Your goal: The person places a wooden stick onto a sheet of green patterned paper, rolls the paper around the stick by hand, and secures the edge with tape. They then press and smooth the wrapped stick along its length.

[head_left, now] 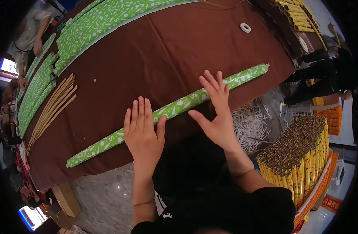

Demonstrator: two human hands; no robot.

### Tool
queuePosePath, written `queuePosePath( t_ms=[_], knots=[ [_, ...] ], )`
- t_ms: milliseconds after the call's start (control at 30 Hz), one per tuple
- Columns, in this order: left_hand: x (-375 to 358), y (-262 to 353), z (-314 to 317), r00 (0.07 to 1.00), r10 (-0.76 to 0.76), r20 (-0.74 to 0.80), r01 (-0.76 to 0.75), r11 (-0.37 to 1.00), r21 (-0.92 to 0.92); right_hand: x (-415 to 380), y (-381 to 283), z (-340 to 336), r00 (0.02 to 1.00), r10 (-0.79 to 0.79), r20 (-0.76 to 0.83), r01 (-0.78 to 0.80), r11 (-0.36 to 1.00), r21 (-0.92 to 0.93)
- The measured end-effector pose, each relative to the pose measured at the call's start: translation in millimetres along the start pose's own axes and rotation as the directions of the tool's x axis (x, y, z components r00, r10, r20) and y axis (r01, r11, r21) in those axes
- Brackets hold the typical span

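A long roll of green wrapping paper (pixel 183 103) with white patterns lies slantwise near the front edge of the brown-covered table (pixel 128 58). My left hand (pixel 144 130) rests over its middle-left part, fingers stretched out and thumb apart. Farther right, my right hand (pixel 218 113) is spread at the roll, its fingers over the far side and its thumb on the near side. Neither hand is wrapped around the roll. A small tan strip end (pixel 268 65) sticks out of the roll's right end.
Flat green sheets (pixel 105 23) lie along the far side. Thin wooden strips (pixel 54 105) and finished green rolls (pixel 34 93) are at left. A white tape roll (pixel 245 27) sits at upper right. Yellow rolls (pixel 300 171) fill an orange basket beside paper shreds (pixel 249 128). Other people stand left and right.
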State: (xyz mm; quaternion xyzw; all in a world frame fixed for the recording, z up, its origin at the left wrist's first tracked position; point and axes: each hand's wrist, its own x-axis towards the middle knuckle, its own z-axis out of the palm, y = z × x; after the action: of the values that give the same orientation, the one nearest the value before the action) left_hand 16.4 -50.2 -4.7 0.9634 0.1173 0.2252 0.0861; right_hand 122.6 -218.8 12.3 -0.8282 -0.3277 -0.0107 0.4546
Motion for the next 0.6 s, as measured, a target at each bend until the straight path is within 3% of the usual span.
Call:
queuePosePath(
  t_ms=[200,433,600],
  knots=[
    [1.1,11.4,-1.8,0.997,-0.064,0.039,0.060,0.993,0.100,13.7,16.5,-8.5,0.998,-0.014,-0.067,0.018,0.998,0.063],
    [7.9,35.1,6.3,0.975,-0.220,0.003,0.213,0.946,0.245,17.8,6.4,11.6,1.000,-0.004,0.023,0.006,0.997,-0.077],
    [13.8,45.0,15.2,0.986,-0.158,0.046,0.148,0.974,0.169,18.8,4.1,13.0,0.999,0.025,0.031,-0.020,0.990,-0.138]
  ],
)
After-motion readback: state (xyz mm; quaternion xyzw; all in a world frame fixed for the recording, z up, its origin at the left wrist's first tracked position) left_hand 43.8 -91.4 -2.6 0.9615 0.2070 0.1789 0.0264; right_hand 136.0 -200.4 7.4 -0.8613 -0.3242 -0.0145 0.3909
